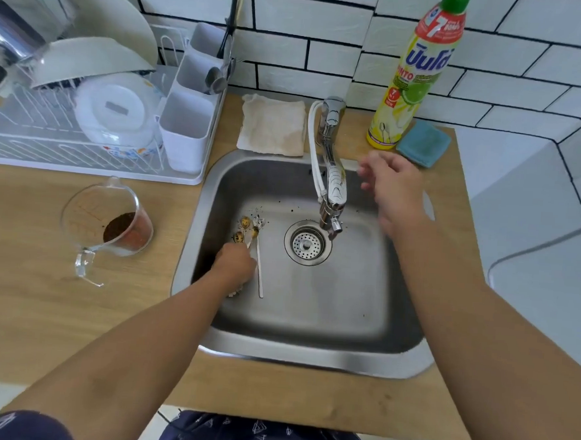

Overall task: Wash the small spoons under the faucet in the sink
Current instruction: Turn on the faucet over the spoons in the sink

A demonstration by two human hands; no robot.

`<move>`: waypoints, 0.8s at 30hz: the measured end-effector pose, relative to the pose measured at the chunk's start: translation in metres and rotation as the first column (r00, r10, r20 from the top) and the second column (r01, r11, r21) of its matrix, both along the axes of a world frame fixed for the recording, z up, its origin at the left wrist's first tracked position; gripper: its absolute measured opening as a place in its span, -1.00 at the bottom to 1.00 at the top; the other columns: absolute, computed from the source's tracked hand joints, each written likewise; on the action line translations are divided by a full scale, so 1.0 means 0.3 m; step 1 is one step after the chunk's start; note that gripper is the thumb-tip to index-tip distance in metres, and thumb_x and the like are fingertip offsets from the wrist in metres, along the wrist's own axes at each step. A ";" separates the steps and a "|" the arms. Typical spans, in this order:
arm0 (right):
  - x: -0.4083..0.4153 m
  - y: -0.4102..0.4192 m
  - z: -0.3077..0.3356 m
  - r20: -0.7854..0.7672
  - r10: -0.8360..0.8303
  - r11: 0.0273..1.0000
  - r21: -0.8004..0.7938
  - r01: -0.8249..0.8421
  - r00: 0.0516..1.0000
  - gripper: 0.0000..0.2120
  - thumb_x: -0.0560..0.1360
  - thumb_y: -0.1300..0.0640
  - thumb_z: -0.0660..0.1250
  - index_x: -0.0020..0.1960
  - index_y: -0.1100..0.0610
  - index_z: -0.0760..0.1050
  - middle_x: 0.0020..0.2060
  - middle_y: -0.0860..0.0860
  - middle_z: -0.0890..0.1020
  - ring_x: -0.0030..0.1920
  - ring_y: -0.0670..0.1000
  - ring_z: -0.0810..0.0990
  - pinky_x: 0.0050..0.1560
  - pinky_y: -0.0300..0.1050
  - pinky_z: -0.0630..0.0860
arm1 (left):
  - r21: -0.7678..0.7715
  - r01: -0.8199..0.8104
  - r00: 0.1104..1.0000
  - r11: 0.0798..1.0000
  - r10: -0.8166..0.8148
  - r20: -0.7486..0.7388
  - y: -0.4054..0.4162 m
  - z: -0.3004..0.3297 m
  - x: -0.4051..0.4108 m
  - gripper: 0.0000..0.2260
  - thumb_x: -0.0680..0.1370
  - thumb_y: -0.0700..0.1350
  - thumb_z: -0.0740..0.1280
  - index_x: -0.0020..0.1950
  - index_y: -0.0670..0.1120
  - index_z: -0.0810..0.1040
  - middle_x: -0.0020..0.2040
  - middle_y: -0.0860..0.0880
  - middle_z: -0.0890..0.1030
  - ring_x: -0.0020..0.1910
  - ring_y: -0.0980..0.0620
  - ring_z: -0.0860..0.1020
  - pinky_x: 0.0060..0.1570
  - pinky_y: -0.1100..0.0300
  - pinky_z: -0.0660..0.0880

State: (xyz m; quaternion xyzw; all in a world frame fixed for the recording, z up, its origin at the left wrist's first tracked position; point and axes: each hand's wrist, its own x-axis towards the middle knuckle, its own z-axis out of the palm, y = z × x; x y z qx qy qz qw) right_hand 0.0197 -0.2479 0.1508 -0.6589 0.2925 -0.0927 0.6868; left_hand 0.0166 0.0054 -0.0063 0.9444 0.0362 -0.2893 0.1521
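A left hand (235, 262) grips small dirty metal spoons (246, 229) in the steel sink (308, 353) while the blurred right hand (391, 188), fingers loosely spread and holding nothing, hovers beside the chrome faucet (332, 178).

Bright, even daylight fills the scene; shadows are soft. The stainless steel sink basin (345, 308) shows dull sheen. Wide-angle distortion bends the edges, and the right hand (391, 188) is motion-blurred.
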 end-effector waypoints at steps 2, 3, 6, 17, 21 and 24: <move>0.110 0.017 0.044 -0.027 0.054 0.987 0.152 -0.049 0.998 -0.92 0.64 0.20 0.33 -0.04 0.15 0.55 -0.22 0.02 0.68 -0.24 -0.09 0.61 -0.32 -0.31 0.51 | -0.041 0.038 0.998 0.998 -0.037 0.041 -0.004 0.039 -0.015 -0.79 0.61 -0.09 0.25 0.02 -0.21 0.58 -0.18 -0.10 0.54 -0.12 -0.10 0.60 -0.25 0.15 0.40; 0.150 0.026 0.059 -0.051 0.087 0.976 0.205 -0.075 0.995 -0.90 0.65 0.22 0.31 -0.04 0.18 0.52 -0.22 0.05 0.67 -0.25 -0.08 0.60 -0.36 -0.33 0.49 | -0.061 0.053 0.997 0.997 -0.049 0.063 -0.006 0.059 -0.029 -0.83 0.61 -0.09 0.25 0.00 -0.18 0.55 -0.20 -0.08 0.55 -0.20 -0.04 0.58 -0.31 0.19 0.40; 0.232 0.049 0.079 -0.112 0.160 0.954 0.274 -0.124 0.981 -0.88 0.67 0.28 0.26 -0.05 0.25 0.48 -0.12 0.18 0.68 -0.32 -0.09 0.63 -0.45 -0.37 0.45 | -0.146 0.084 0.990 0.986 -0.066 0.124 -0.012 0.114 -0.075 -0.89 0.62 -0.11 0.24 -0.08 -0.12 0.45 -0.24 -0.05 0.52 -0.31 0.08 0.47 -0.40 0.25 0.34; 0.328 0.065 0.084 -0.173 0.190 0.931 0.345 -0.122 0.966 -0.88 0.67 0.32 0.25 -0.04 0.30 0.47 -0.22 0.18 0.65 -0.53 -0.12 0.62 -0.56 -0.38 0.41 | -0.485 0.017 0.998 0.874 0.011 0.055 -0.017 0.202 -0.192 -0.91 0.65 -0.04 0.28 -0.03 0.00 0.52 -0.20 0.09 0.69 -0.19 0.06 0.64 -0.08 0.07 0.60; 0.334 0.061 0.097 -0.149 0.183 0.931 0.344 -0.123 0.972 -0.85 0.67 0.28 0.27 -0.06 0.31 0.50 -0.26 0.17 0.66 -0.53 -0.13 0.60 -0.53 -0.38 0.45 | -0.501 0.004 0.997 0.865 0.033 0.064 -0.025 0.207 -0.189 -0.91 0.65 -0.03 0.28 -0.05 0.04 0.50 -0.20 0.10 0.69 -0.21 0.07 0.64 -0.08 0.07 0.60; 0.343 0.057 0.109 -0.129 0.174 0.926 0.359 -0.117 0.976 -0.83 0.67 0.27 0.26 -0.06 0.32 0.51 -0.24 0.18 0.66 -0.54 -0.12 0.61 -0.53 -0.38 0.45 | -0.496 0.020 0.997 0.868 0.018 0.073 -0.036 0.211 -0.190 -0.91 0.66 -0.03 0.27 -0.01 0.01 0.50 -0.20 0.11 0.68 -0.20 0.06 0.64 -0.07 0.06 0.60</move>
